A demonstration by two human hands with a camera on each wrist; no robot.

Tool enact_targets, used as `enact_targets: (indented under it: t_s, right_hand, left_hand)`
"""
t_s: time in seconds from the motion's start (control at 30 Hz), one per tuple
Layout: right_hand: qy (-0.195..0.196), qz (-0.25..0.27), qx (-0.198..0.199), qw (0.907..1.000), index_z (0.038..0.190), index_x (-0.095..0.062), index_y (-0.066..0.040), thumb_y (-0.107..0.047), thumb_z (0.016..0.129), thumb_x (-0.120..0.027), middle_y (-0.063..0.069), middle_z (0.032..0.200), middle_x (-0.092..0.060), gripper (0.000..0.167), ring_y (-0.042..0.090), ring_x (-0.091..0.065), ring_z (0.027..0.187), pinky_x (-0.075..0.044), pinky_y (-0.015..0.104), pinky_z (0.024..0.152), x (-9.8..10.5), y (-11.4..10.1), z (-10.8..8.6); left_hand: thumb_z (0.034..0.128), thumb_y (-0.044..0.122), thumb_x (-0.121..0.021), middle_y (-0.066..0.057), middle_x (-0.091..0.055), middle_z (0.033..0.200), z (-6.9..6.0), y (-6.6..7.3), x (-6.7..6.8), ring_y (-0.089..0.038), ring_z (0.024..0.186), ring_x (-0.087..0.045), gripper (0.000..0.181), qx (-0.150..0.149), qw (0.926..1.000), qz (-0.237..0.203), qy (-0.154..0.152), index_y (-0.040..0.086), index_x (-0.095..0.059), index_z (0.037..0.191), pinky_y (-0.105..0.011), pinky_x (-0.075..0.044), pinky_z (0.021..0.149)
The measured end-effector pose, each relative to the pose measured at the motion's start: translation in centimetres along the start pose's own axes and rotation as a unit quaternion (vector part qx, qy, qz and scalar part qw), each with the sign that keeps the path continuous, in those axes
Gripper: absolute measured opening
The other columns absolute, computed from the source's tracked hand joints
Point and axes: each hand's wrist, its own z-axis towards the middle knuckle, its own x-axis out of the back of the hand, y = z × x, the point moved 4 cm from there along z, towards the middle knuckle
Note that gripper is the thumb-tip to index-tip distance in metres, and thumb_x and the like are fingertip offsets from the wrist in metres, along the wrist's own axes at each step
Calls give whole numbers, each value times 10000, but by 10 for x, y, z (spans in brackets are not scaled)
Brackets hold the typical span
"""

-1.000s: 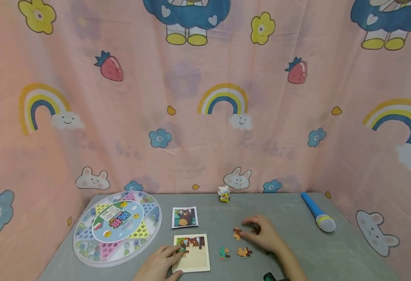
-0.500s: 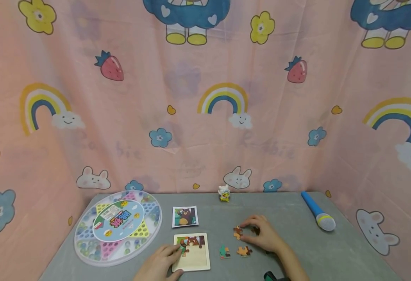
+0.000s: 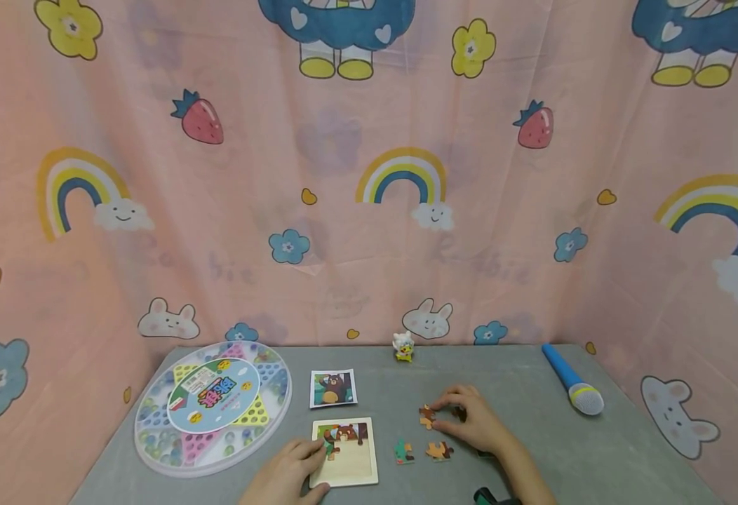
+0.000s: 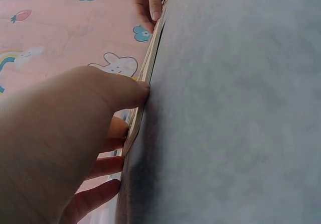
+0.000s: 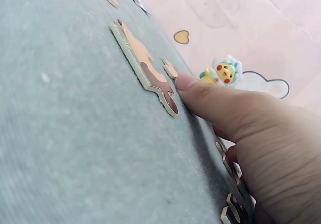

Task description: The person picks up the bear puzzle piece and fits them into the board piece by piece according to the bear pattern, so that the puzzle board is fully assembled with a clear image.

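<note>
A wooden puzzle tray [image 3: 353,470] lies on the grey table, with several bear-picture pieces in its upper part. My left hand [image 3: 287,471] grips its left side, fingers on the left edge and thumb at the near corner; the left wrist view shows the thumb [image 4: 133,93] against the rim. To the right of the tray, my right hand [image 3: 478,422] pinches the right side of a brown puzzle piece [image 3: 426,417] between thumb and index finger. The index fingertip is hidden in the right wrist view. An orange-brown piece [image 3: 438,451] and a green piece [image 3: 403,452] lie nearer.
Another dark piece [image 3: 459,414] lies partly under my right hand. A bear picture card [image 3: 333,388] sits behind the tray. Left stands a round marble game board [image 3: 154,449]. A small figurine [image 3: 403,346] and blue toy microphone [image 3: 565,375] are farther back, before a pink curtain [image 3: 369,280].
My right thumb and index finger have closed in slightly on the brown puzzle piece, which stays in its place. My left hand and the tray have not visibly moved.
</note>
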Motion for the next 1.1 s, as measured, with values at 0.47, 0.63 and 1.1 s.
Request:
enact_targets:
  t_s: [0.47, 0.63, 1.1]
  right_hand:
    - [-119, -228, -130, 9996, 1075, -781, -322, -394, 908, -841, -67, 1184, -667, 192, 266, -549, 1145, -436, 590, 974, -1, -6, 0]
    - [-101, -219, -70, 9997, 1092, -772, -300, -400, 917, -830, -74, 1182, -674, 210, 273, -563, 1149, -425, 572, 961, -1, -5, 1]
    - [-19, -197, -224, 9996, 1102, -766, -264, -363, 951, -808, -107, 1145, -698, 186, 237, -595, 1127, -446, 506, 968, -1, -6, 3]
  left_hand:
    - [974, 489, -735, -111, -664, 1407, 0, -1, -1, -289, 1259, -608, 618, 12, 10000, 12, -26, 13, -708, 1367, -423, -566, 1027]
    - [977, 488, -732, -116, -665, 1403, 0, -1, -1, -295, 1258, -610, 614, -40, 10000, 63, -7, 11, -711, 1362, -423, -565, 1029]
    - [982, 508, -719, -110, -647, 1428, 0, -1, -2, -343, 1286, -605, 584, -337, 9980, 493, 213, 44, -739, 1337, -473, -569, 1014]
